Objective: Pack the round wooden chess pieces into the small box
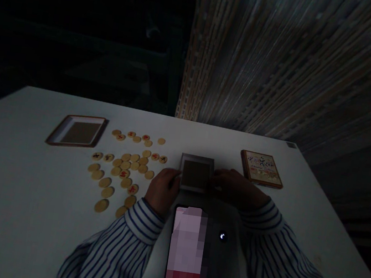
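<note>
A small open box [196,174] with a pale rim and a brown inside lies on the white table between my hands. My left hand [163,190] grips its left side, the fingers curled closed at the edge. On the right side my right hand [234,187] holds the box, its fingers bent and partly in shadow. Round wooden pieces [125,165] are spread to the left of my left hand, some with red or black characters facing up and many showing plain faces.
An open shallow box lid [76,131] lies at the far left. A closed box with a printed picture [263,168] is on the right. A lit phone [186,254] is at the front between my forearms. Corrugated stacks [268,63] stand behind the table [38,228].
</note>
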`<state>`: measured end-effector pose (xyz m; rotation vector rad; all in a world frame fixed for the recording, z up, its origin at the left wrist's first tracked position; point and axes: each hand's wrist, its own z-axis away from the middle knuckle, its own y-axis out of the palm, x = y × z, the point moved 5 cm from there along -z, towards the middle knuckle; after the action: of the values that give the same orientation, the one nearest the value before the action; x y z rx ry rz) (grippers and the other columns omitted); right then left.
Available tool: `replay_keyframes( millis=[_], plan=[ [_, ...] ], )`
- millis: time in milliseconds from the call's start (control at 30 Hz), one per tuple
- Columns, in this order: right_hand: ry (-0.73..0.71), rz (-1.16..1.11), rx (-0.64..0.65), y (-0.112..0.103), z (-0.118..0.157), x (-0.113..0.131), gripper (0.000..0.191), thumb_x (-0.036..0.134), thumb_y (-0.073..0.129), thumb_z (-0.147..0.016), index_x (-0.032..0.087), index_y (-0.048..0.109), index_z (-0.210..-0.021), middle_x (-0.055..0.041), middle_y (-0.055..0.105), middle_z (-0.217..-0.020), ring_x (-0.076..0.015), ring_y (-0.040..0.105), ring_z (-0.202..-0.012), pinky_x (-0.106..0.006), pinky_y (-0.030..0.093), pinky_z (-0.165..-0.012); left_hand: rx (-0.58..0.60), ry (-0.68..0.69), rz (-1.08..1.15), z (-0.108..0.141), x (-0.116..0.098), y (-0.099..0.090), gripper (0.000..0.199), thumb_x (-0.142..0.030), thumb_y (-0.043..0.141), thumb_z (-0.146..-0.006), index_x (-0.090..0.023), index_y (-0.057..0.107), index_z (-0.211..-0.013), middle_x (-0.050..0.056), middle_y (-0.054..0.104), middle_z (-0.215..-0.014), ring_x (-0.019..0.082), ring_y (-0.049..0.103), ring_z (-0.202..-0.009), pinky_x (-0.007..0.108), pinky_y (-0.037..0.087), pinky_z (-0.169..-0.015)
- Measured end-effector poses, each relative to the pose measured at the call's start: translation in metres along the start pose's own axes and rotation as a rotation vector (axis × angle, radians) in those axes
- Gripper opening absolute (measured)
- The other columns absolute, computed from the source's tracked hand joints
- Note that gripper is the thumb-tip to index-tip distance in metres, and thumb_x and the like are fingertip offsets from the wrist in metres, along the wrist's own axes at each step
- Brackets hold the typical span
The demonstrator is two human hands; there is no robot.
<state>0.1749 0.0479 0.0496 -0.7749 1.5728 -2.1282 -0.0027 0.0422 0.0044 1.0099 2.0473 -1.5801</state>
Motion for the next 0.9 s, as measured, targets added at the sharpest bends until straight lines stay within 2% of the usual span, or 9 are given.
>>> replay_keyframes(
  millis=[500, 800, 900],
  plan=[
    [-0.007, 0.016, -0.069, -0.0041, 0.0031, 0.0004, 0.019, 0.029, 0.048, -0.082, 0.02, 0.063, -0.09, -0.0037, 0.063, -0.084, -0.0131, 0.058, -0.07, -0.025, 0.038, -0.063, 0.015, -0.008, 0.007, 0.0002, -0.0017, 0.0, 0.022, -0.016, 0.048, -0.077, -0.014, 0.063, -0.093, 0.008, 0.065, -0.09, 0.017, 0.06, -0.086, 0.033, 0.049, -0.079],
    [0.081, -0.03, 0.034, 0.0003, 0.0041, -0.0032, 0.021, 0.027, 0.047, -0.081, 0.02, 0.065, -0.088, -0.0054, 0.068, -0.082, -0.0167, 0.063, -0.075, -0.024, 0.04, -0.06, 0.005, -0.001, 0.006, 0.001, -0.0007, -0.0001, 0.023, -0.017, 0.048, -0.077, -0.016, 0.062, -0.094, 0.007, 0.065, -0.091, 0.017, 0.06, -0.086, 0.033, 0.05, -0.079],
    [0.089, -0.043, 0.033, 0.0013, 0.0047, -0.0039, 0.022, 0.026, 0.045, -0.082, 0.021, 0.065, -0.091, -0.0057, 0.068, -0.083, -0.017, 0.063, -0.076, -0.024, 0.04, -0.059, -0.002, 0.006, 0.005, 0.0009, -0.0006, -0.0003, 0.022, -0.017, 0.048, -0.077, -0.015, 0.062, -0.094, 0.008, 0.065, -0.091, 0.017, 0.06, -0.086, 0.034, 0.05, -0.079]
  ],
)
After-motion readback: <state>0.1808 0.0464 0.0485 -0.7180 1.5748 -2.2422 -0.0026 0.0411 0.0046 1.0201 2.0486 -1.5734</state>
